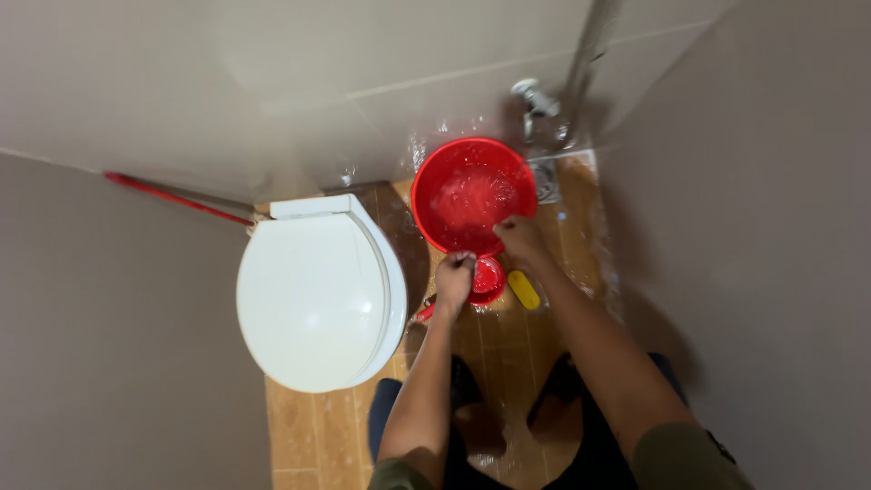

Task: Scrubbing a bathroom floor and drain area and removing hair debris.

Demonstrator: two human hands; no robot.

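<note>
Bucket: one red round bucket (472, 192) stands on the wet tiled floor (508, 354) below a wall tap (535, 98), mouth facing up, water inside.
Dipper: one small red scoop (487, 278) sits just in front of the bucket, touching its near rim; bowl up, its handle running toward lower left, so the long axis slants from the bucket down toward the toilet side.
Left hand: the left hand (454, 279) is curled into a fist over the scoop's rim or handle — fingers closed, gripping it as far as the view shows.
Right hand: the right hand (520, 238) rests on the bucket's near edge, fingers bent over the rim; whether they truly clamp it I cannot tell.
Yellow item: one small yellow oblong piece (523, 289) lies on the floor just right of the scoop, long axis running upper left to lower right.
Toilet: one white toilet (313, 295), lid shut, stands left of the scoop, near it.
Red pole: one long red handle (172, 196) leans along the wall behind the toilet.
Drain: a metal floor drain (546, 178) sits beside the bucket's right edge.
In the way: the person's own forearms cross the floor between their feet and the bucket — nothing else blocks the hands.
</note>
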